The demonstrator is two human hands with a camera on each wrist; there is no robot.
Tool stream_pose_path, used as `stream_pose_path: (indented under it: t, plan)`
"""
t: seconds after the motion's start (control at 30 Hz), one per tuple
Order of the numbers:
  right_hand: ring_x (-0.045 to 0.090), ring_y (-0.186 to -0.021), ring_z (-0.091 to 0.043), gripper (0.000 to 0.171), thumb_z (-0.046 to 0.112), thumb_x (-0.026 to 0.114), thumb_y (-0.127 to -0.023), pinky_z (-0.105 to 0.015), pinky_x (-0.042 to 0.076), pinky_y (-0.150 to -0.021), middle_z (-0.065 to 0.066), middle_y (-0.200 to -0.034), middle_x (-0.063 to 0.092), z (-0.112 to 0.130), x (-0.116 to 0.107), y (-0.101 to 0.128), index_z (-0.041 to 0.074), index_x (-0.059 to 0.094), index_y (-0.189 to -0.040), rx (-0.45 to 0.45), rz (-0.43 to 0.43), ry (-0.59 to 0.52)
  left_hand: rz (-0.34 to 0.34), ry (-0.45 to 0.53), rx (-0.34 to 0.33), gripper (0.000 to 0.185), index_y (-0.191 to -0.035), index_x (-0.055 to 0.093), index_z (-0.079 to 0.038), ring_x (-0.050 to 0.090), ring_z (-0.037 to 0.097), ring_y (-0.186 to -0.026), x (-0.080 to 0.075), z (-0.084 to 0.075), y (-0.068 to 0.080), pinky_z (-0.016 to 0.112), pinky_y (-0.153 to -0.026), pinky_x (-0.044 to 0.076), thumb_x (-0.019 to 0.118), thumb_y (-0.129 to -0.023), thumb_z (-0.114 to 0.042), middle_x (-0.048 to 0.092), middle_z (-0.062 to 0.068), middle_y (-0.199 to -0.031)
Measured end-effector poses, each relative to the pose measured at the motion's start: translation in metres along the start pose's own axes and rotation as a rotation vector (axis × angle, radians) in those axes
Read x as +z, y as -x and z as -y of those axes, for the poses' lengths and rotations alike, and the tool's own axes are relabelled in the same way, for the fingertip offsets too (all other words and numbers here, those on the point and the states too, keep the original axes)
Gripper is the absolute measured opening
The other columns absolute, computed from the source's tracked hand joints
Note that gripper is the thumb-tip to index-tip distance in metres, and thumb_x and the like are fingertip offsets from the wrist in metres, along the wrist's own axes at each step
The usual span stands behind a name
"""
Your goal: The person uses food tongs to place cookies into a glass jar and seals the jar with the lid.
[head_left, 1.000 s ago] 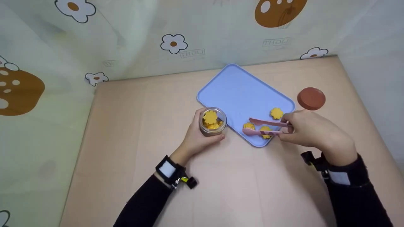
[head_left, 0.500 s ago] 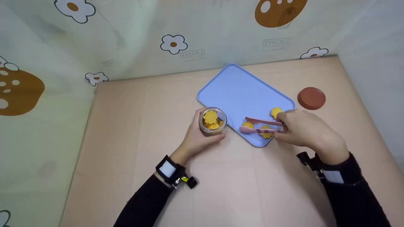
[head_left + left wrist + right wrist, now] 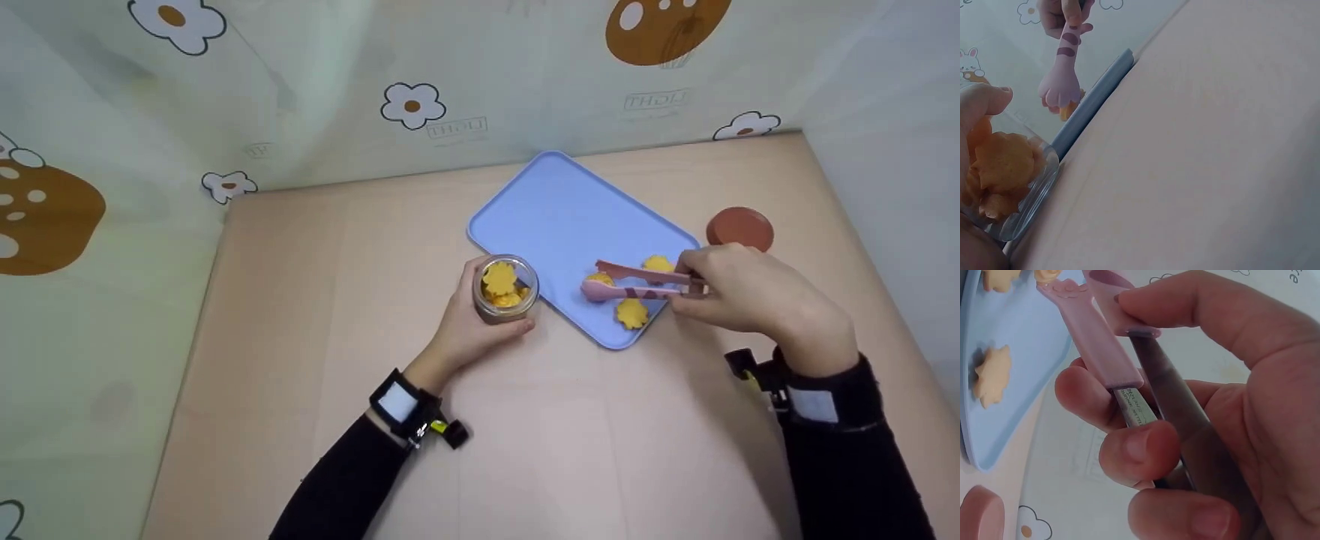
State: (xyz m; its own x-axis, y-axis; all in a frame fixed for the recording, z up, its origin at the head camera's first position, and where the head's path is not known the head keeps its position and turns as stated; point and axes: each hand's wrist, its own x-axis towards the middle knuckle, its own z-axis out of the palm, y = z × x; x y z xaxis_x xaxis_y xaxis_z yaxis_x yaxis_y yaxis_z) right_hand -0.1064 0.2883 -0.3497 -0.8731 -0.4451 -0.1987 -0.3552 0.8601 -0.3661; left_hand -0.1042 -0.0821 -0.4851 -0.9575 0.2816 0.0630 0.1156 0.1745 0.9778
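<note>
My left hand (image 3: pixel 465 322) grips a clear glass jar (image 3: pixel 535 291) from the side; inside are several yellow cookies, a flower-shaped one (image 3: pixel 500 279) uppermost. With my right hand (image 3: pixel 772 300) I hold pink cat-paw tongs (image 3: pixel 634 292), their metal arms (image 3: pixel 1185 416) running through the palm. A round yellow cookie (image 3: pixel 601 279) sits between the paw tips over the blue tray (image 3: pixel 555 202). Two more flower-shaped cookies lie on the tray, one near the front corner (image 3: pixel 632 314) and one beyond the tongs (image 3: pixel 658 263), partly covered by them.
A reddish-brown round lid (image 3: pixel 741 227) lies on the table right of the tray, just behind my right hand. The beige table (image 3: pixel 337 300) ends at a patterned curtain (image 3: pixel 315 90) at the back and left.
The tongs shift slightly left, then back right and away from me, and the round cookie goes with them. The cookie near the front corner is now uncovered. My left hand and the jar stay put.
</note>
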Motion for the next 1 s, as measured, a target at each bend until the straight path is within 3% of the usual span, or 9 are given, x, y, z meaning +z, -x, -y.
stream_pose_path:
  t: [0.13, 0.27, 0.6, 0.8, 1.0]
  plan:
    - [0.050, -0.067, -0.014, 0.017, 0.020, 0.079, -0.091, -0.031, 0.038, -0.057, 0.002, -0.078, 0.061, -0.003, -0.005, 0.003, 0.007, 0.073, -0.099, -0.012, -0.034, -0.013, -0.002, -0.003, -0.011, 0.100, -0.155, 0.043, -0.019, 0.056, 0.019, -0.139, 0.000, 0.000, 0.001, 0.047, -0.122, 0.040, 0.102, -0.075, -0.027, 0.058, 0.000, -0.149]
    - [0.048, -0.064, -0.012, 0.014, 0.018, 0.079, -0.090, -0.030, 0.039, -0.056, 0.003, -0.077, 0.061, -0.001, -0.010, 0.009, 0.008, 0.073, -0.098, -0.067, -0.125, -0.005, -0.002, 0.002, -0.015, 0.100, -0.155, 0.043, -0.019, 0.056, 0.019, -0.139, -0.001, 0.000, 0.001, 0.047, -0.122, 0.040, 0.102, -0.075, -0.026, 0.058, 0.000, -0.150]
    - [0.046, -0.065, -0.006, 0.024, 0.024, 0.081, -0.090, -0.024, 0.040, -0.053, 0.004, -0.079, 0.061, 0.029, -0.001, 0.007, 0.009, 0.072, -0.106, -0.350, -0.451, 0.007, 0.006, 0.013, 0.004, 0.098, -0.155, 0.043, -0.018, 0.057, 0.020, -0.136, -0.001, 0.001, 0.000, 0.048, -0.121, 0.042, 0.102, -0.076, -0.023, 0.060, 0.002, -0.148]
    - [0.052, -0.065, -0.010, 0.025, 0.027, 0.079, -0.094, -0.026, 0.044, -0.054, 0.000, -0.086, 0.068, 0.054, 0.026, -0.010, 0.008, 0.070, -0.108, -0.374, -0.490, -0.005, 0.015, 0.031, -0.001, 0.097, -0.156, 0.043, -0.019, 0.059, 0.022, -0.133, -0.002, 0.001, 0.000, 0.047, -0.119, 0.044, 0.101, -0.078, -0.021, 0.060, 0.003, -0.147]
    - [0.050, -0.062, -0.012, 0.029, 0.026, 0.081, -0.094, -0.025, 0.041, -0.051, -0.003, -0.089, 0.072, 0.063, 0.044, -0.019, 0.005, 0.070, -0.110, -0.376, -0.513, 0.023, 0.022, 0.013, 0.003, 0.098, -0.157, 0.042, -0.018, 0.060, 0.022, -0.132, -0.001, 0.001, 0.000, 0.047, -0.118, 0.045, 0.101, -0.078, -0.021, 0.060, 0.003, -0.146]
